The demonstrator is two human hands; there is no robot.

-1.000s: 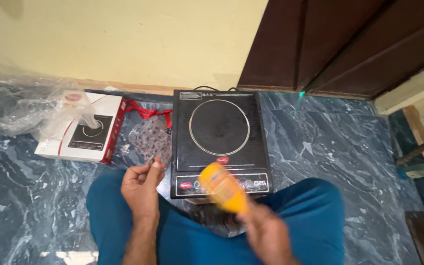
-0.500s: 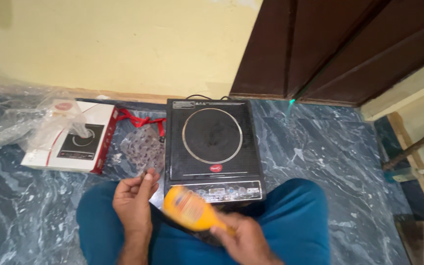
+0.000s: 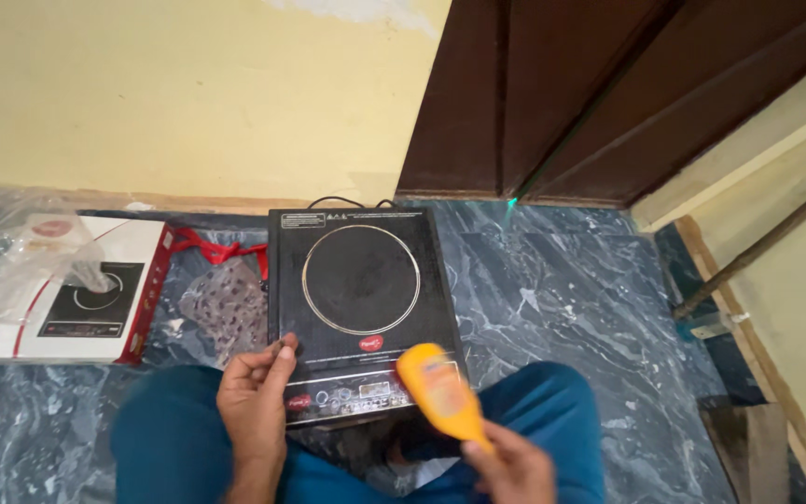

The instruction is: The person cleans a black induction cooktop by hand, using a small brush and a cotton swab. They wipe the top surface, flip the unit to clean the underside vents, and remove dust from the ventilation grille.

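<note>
- Now the yellow bottle [image 3: 440, 392] is being gripped at its lower end by the fingers [image 3: 492, 446] of the right hand [image 3: 513, 469], which are wrapped shut around it; the bottle is blurred, so its cap cannot be made out.
- Compared with half a second ago, the bottle is being held farther right and more upright, its upper end being carried over the control strip at the near edge of the black induction cooktop [image 3: 358, 313], whereas before it was being tilted toward the left hand [image 3: 256, 397].
- At the left hand, the fingers [image 3: 277, 357] are being kept loosely curled, thumb close against the forefinger; something small may be pinched there, but it cannot be told for certain.
- That hand is being held just beside the cooktop's near left corner, much as it was a second ago.
- By judgement, the bottle is being shaken or swung rather than poured, since nothing is being seen leaving it.
- Farther out, a patterned pouch with a red strap [image 3: 226, 299] is lying on the marble floor [image 3: 571, 289] left of the cooktop.
- Beyond it, a white-and-red carton [image 3: 67, 308] is being partly covered by clear plastic wrap [image 3: 11, 243].
- The whole scene is being shifted leftward in view.
</note>
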